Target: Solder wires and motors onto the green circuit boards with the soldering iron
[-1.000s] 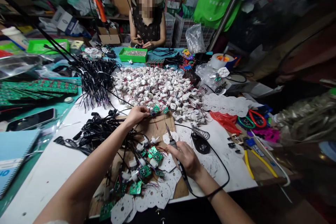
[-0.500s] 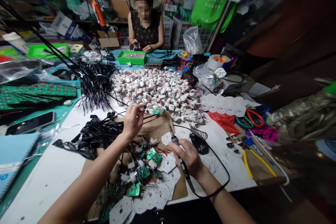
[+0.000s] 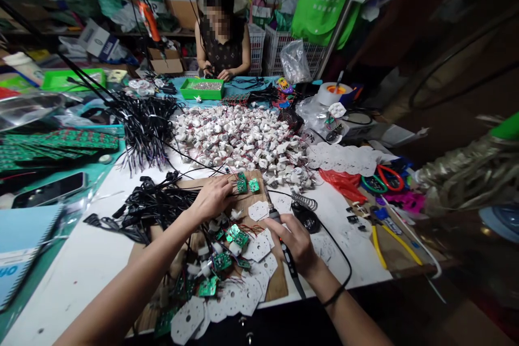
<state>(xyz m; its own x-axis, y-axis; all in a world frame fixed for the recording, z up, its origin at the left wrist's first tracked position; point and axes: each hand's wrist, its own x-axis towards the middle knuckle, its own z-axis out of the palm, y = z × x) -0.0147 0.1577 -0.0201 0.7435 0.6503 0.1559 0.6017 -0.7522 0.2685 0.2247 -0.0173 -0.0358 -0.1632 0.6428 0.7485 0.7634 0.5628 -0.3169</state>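
Note:
My right hand [image 3: 295, 238] is wrapped around a soldering iron [image 3: 286, 257], its tip pointing away from me over the cardboard. Bent and closed, the fingers of my left hand [image 3: 214, 198] are at the left edge of a small green circuit board [image 3: 242, 183]; the fingertips are partly hidden. A second green board [image 3: 253, 185] lies just right of it. Black cables [image 3: 162, 200] spread out under and left of my left hand. Between my forearms lie wired green boards [image 3: 237, 235] and white perforated plates [image 3: 231, 300] on a cardboard sheet [image 3: 279, 275].
A big heap of white wired parts [image 3: 239, 138] covers the table's middle. Cable bundles [image 3: 148, 130] and a phone [image 3: 51, 189] are at left. Yellow-handled pliers [image 3: 395, 243] and a coiled spring holder [image 3: 305, 201] are at right. Another person [image 3: 223, 38] works opposite, behind a green tray [image 3: 201, 88].
My left hand has come down and moved right, from above the cardboard to beside the boards. Two green boards now show apart there. My right hand keeps the soldering iron in almost the same place.

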